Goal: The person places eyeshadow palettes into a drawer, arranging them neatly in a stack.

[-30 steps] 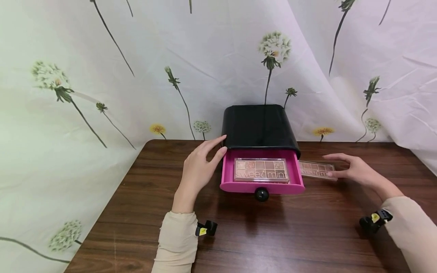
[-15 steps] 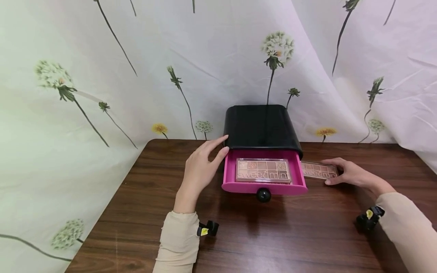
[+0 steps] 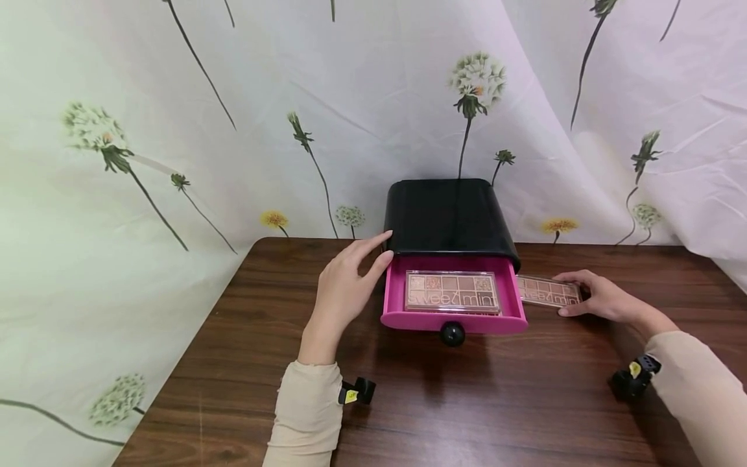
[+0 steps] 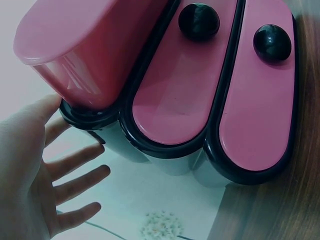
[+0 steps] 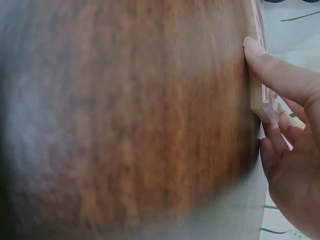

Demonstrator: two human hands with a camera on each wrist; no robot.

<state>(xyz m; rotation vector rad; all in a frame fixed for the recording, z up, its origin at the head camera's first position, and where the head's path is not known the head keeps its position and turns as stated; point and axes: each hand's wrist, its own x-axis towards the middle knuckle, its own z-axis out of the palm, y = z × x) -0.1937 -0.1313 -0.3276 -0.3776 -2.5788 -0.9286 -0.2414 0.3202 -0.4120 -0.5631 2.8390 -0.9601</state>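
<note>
A black drawer unit [image 3: 449,217] stands at the back of the table, its pink top drawer [image 3: 403,320] pulled out. In that drawer lies a clear-lidded eyeshadow palette [image 3: 452,292] lettered "sweet mint". My left hand [image 3: 344,285] touches the unit's upper left side, thumb and fingers spread; the left wrist view shows the fingers [image 4: 82,182] straight. Right of the drawer, a second eyeshadow palette [image 3: 545,292] is partly hidden behind the drawer's side. My right hand [image 3: 607,299] pinches its right end, with the thumb [image 5: 280,75] on the near edge and fingers behind.
Two closed pink drawers [image 4: 182,85] with black knobs [image 4: 272,44] sit below the open one, seen in the left wrist view. The dark wooden table [image 3: 467,402] ends at a white dandelion-print cloth [image 3: 373,117] behind the unit.
My right hand has closed in on the second palette's right end, fingers now around it. The left hand keeps its place on the unit; the whole view has shifted slightly.
</note>
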